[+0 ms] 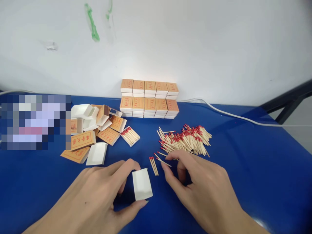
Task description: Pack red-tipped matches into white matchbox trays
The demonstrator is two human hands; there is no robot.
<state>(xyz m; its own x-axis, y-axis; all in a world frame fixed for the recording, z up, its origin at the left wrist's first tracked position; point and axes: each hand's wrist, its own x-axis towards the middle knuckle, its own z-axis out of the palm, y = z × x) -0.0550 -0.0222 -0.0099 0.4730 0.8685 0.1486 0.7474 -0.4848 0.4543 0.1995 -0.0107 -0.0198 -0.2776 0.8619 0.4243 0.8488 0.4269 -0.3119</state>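
My left hand (pixel 102 195) grips a small white matchbox tray (pixel 142 184) between thumb and fingers on the blue table (pixel 255 169). My right hand (pixel 195 182) rests just right of it, fingers curled down onto the cloth by a few loose matches (pixel 154 165). A big heap of red-tipped matches (pixel 186 139) lies just beyond the right hand. I cannot make out anything held in the right fingers.
A filled open tray (pixel 130 135) lies mid-table. Loose orange sleeves and white trays (pixel 92 133) are scattered to the left. Stacked closed matchboxes (pixel 149 99) stand against the white wall. A white cable (pixel 231 113) runs along the back right.
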